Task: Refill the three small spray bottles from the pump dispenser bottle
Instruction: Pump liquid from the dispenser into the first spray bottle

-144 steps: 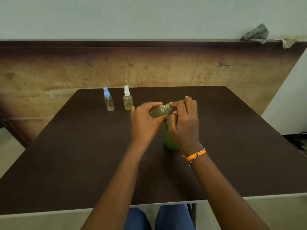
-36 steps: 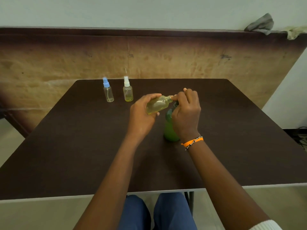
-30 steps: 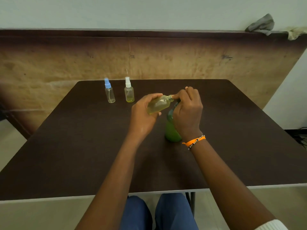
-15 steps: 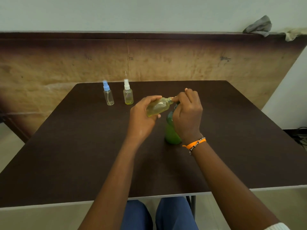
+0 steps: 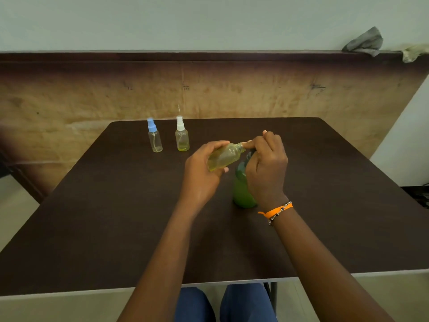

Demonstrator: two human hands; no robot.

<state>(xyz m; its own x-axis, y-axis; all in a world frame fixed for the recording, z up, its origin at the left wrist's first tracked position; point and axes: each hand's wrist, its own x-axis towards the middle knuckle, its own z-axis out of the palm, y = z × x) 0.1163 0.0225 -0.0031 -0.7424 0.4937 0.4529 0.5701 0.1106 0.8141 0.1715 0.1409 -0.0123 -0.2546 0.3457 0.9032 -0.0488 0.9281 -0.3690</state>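
Tilting the uncapped spray bottle (image 5: 222, 156) in the gripping left hand (image 5: 204, 173), neck meeting the pump – apparently for filling. Right hand (image 5: 267, 168) curling over the green dispenser bottle (image 5: 241, 194) standing mid-table, steadying it – exact grip hidden.

I have only one view, from the head camera. It sits above the near edge of the table (image 5: 116, 228) and looks forward and down toward 12 o'clock. Both forearms enter close from 6 o'clock. The wide lens probably bends the wall (image 5: 209, 19) line a little.
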